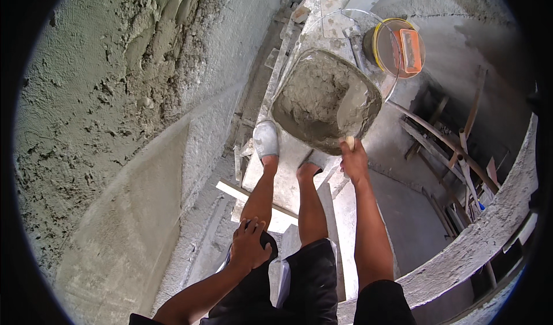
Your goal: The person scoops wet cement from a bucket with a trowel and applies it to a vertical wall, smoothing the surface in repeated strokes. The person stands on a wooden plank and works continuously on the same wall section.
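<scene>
A dark, rounded-square tub (375, 89) holds wet grey mortar (322, 82), with a hollow scooped in its near part. My right hand (353, 162) is closed round a trowel, whose pale handle (349, 142) shows above my fist at the tub's near right rim. A smooth, mortar-coated surface (357, 109) lies just beyond it in the tub; I cannot tell if that is the trowel's blade. My left hand (249, 247) lies on my left knee with fingers apart, holding nothing.
I stand on a mortar-stained plank platform (276, 189). Beyond the tub is a bucket (377, 46) with an orange rectangular tool (410, 51) on it. Rough, partly plastered wall (115, 83) rises on the left. Poles and boards (455, 149) lie lower down at right.
</scene>
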The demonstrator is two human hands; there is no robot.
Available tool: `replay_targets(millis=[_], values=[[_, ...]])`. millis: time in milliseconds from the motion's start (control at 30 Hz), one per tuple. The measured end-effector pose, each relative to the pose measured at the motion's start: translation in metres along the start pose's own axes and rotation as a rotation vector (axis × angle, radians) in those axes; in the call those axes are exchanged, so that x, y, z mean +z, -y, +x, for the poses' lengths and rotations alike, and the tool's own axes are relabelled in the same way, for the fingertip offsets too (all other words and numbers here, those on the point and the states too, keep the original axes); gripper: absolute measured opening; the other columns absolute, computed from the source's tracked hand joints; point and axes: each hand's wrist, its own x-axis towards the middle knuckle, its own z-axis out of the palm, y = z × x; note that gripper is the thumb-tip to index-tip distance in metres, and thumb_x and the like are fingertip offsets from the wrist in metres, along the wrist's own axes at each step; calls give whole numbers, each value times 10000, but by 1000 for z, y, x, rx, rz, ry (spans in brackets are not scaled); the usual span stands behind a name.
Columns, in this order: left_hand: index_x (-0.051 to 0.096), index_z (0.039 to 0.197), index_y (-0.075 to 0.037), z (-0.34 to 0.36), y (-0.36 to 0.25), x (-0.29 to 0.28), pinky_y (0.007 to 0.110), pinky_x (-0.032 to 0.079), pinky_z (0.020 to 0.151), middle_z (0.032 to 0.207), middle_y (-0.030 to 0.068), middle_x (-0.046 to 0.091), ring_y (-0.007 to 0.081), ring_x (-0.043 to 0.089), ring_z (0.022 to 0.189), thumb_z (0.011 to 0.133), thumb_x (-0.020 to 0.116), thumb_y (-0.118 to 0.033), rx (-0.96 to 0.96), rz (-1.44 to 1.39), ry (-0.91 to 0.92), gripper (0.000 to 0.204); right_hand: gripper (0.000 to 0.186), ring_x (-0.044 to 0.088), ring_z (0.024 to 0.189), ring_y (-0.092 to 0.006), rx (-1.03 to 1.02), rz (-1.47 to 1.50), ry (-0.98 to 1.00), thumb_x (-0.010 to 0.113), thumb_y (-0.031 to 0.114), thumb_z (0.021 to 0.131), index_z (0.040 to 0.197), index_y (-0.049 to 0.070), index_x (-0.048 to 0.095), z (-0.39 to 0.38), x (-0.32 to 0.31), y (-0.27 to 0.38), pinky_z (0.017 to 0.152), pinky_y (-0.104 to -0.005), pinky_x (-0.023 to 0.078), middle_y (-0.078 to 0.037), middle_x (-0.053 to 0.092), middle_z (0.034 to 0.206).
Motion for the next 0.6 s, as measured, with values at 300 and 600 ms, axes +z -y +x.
replay_targets(millis=[300,600], values=[[476,1521,-96,-2,-2,-6,523,315,1221,1619,167,398,418,307,1513,851,682,-399,-15,-8,52,764,518,699,1074,-456,-213,-817,328,673,207,904,1275,-117,514,82,50,28,931,-456,559,-358,696,1089],[491,1506,-93,-2,1,-1,534,321,1215,1599,176,421,431,317,1503,838,696,-385,-16,-46,28,756,346,687,1131,-459,-289,-878,47,484,145,1008,1254,-91,546,60,70,82,985,-485,543,-325,707,1142]])
